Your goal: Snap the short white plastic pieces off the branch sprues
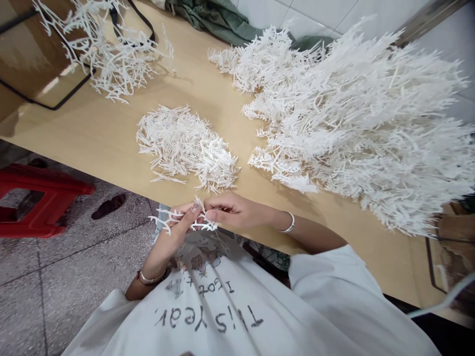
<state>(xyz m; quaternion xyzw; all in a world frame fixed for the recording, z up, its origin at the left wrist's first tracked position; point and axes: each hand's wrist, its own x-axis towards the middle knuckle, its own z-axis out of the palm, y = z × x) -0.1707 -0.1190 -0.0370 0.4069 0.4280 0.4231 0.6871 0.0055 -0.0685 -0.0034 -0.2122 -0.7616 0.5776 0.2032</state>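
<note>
Between the thumb and fingers of my left hand (183, 221) is a white branching plastic sprig (168, 217), its forked tips sticking out to the left and below. My right hand (230, 210) pinches at the same spot, thumb against bent fingers, close beside the left fingertips. Thin white strands show between the two hands; which piece the right fingers grip is partly hidden. Both hands are held at the table's front edge, over my lap. Just beyond them lies a low heap of short white plastic pieces (185, 146).
A large pile of white branching sprigs (356, 118) covers the right of the table (218, 104). Looser bare white branches (118, 64) lie at the back left near a black wire frame (55, 106). Green cloth (211, 20) lies along the wall. A red stool (44, 198) stands on the floor.
</note>
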